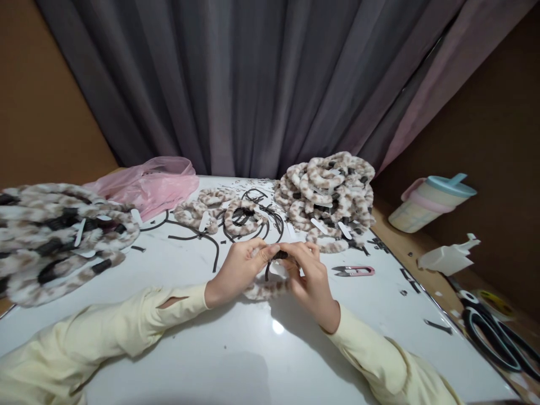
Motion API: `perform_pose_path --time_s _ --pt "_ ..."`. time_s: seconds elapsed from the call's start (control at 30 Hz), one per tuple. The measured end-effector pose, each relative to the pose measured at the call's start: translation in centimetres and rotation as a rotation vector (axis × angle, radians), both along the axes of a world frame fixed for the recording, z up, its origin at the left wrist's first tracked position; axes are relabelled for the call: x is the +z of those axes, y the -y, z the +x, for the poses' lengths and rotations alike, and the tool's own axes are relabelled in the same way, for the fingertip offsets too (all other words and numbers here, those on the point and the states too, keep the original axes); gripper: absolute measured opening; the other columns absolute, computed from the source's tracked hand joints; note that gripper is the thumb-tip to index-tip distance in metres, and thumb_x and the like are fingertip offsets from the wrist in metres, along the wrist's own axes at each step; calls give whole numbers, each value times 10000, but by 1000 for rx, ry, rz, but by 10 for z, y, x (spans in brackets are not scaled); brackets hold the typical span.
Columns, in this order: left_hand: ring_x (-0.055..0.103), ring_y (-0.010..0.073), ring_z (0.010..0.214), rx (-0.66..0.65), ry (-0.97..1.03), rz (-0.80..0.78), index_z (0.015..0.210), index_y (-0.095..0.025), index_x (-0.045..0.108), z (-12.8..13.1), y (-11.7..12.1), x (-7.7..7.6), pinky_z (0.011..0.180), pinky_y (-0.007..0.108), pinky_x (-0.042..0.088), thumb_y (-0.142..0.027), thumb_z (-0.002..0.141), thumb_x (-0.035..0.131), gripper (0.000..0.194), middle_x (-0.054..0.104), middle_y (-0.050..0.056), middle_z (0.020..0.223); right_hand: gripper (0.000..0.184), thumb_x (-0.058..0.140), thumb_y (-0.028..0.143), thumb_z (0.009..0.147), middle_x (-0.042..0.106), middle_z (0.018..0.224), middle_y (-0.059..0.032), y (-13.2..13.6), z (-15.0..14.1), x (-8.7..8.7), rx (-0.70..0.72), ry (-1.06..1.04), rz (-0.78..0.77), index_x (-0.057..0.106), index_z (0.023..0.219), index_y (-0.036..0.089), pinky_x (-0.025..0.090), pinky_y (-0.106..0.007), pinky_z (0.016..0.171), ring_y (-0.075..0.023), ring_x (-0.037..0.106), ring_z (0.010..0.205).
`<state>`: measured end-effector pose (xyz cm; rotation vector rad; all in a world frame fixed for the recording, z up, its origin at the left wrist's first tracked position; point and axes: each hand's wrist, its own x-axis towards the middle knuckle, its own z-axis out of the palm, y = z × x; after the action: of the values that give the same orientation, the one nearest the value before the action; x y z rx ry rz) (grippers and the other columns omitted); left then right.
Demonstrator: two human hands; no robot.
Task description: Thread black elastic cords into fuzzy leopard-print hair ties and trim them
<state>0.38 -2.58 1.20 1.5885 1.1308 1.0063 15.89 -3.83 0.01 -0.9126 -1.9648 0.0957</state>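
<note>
Both my hands meet at the middle of the white table (pixel 236 349). My left hand (pixel 237 270) and my right hand (pixel 309 275) are closed on one fluffy cream-and-brown hair tie (pixel 266 289). The fingertips pinch its dark elastic part at the top, and the furry loop hangs below between the palms. A pile of similar fluffy hair ties (pixel 327 194) lies behind my right hand. Another heap of them (pixel 54 236) sits at the left edge. A few loose ones (pixel 219 211) lie just beyond my fingers.
Small pink-handled snips (pixel 353 271) lie right of my right hand. Black elastic strips and offcuts (pixel 198 236) are scattered over the table. A pink plastic bag (pixel 147 183) lies at the back left. Off the right edge are a lidded cup (pixel 430 203), a white scoop (pixel 449 257) and black scissors (pixel 493 334).
</note>
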Motion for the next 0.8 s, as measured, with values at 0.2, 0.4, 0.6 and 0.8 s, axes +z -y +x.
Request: perform_pose_path --time_s 0.2,0.4,0.6,0.8 --pt "289 57 399 -87 29 -57 585 -167 437 -1 0 9 390 193 236 -497 800 520 402 345 -76 460 256 409 39 817 633 778 -15 0 1 -2 -44 -15 5 552 972 185 318 -332 724 -159 547 715" --pt "361 62 435 -314 -36 -56 616 -164 449 -9 -7 20 420 184 294 -392 817 512 311 415 -60 514 214 403 74 844 616 754 -11 -2 5 -1 -92 -12 -27 551 955 181 319 -320 714 -151 532 684" --pt "348 72 460 -284 -109 37 585 -172 416 -10 -10 20 437 200 284 -373 838 463 327 391 -56 532 210 417 106 870 636 842 -40 -9 9 2 -47 48 -9 551 1006 193 380 -326 737 -179 559 801" --pt "321 75 480 -249 -107 48 572 -176 369 -10 -11 20 466 214 267 -357 849 448 340 352 -58 537 320 422 49 844 626 1086 -97 -11 17 2 -70 230 256 520 1117 183 380 -397 854 -234 506 1066"
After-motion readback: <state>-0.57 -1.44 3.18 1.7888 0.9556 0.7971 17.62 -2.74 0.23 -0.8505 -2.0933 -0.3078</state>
